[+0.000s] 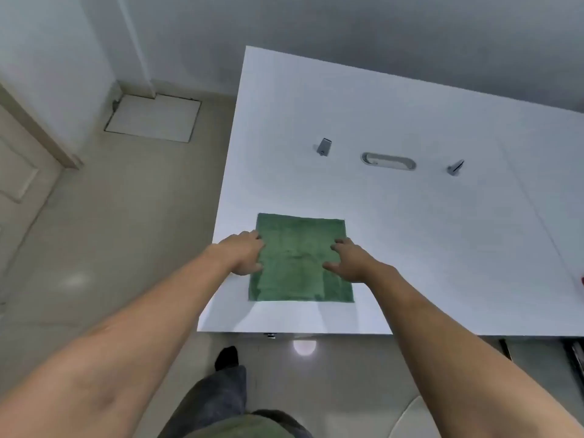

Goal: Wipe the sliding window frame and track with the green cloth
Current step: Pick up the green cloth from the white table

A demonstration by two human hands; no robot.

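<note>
The green cloth (pixel 298 263) lies flat and square on the white table (pixel 426 248), near its front left corner. My left hand (pixel 245 252) rests at the cloth's left edge with fingertips touching it. My right hand (pixel 349 260) lies on the cloth's right part, fingers spread. Neither hand has the cloth lifted or gripped. No window frame or track is in view.
An oval cable slot (pixel 388 161) and two small metal clips (pixel 324 146) (pixel 455 168) sit further back on the table. Left of the table is beige floor with a white floor hatch (pixel 153 116) and a door (pixel 19 172). My foot (pixel 226 357) stands below the table's front edge.
</note>
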